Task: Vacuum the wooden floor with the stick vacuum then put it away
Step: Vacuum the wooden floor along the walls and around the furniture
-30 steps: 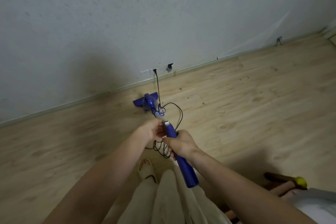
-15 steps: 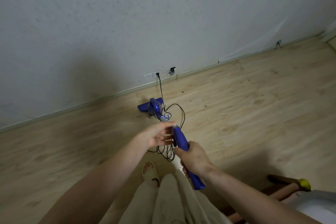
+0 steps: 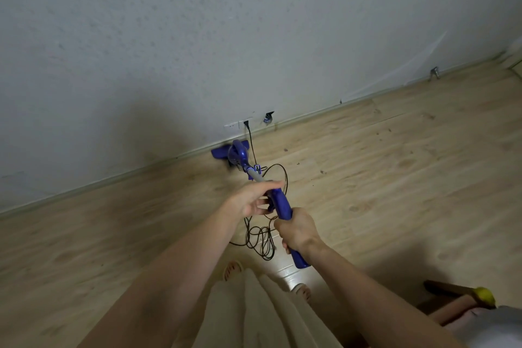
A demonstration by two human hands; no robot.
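The blue stick vacuum [image 3: 280,203] slants away from me, its floor head [image 3: 229,151] resting on the wooden floor [image 3: 395,178] right at the baseboard. My right hand [image 3: 298,230] is wrapped around the lower part of the blue handle. My left hand [image 3: 251,200] sits just left of the handle's upper end, fingers spread and loose, touching the handle or the cord; which one I cannot tell. The black power cord [image 3: 261,237] loops on the floor under my hands and runs up to a wall socket [image 3: 245,124].
A grey wall [image 3: 226,37] with a pale baseboard runs diagonally close ahead. My legs in light trousers [image 3: 254,311] and sandalled feet are at the bottom. A dark wooden piece with a yellow tip [image 3: 484,295] and a grey-white surface sit at the lower right.
The vacuum head has slid forward to the baseboard. My left hand has opened, its fingers spreading off the handle. My right hand has kept its hold on the handle.
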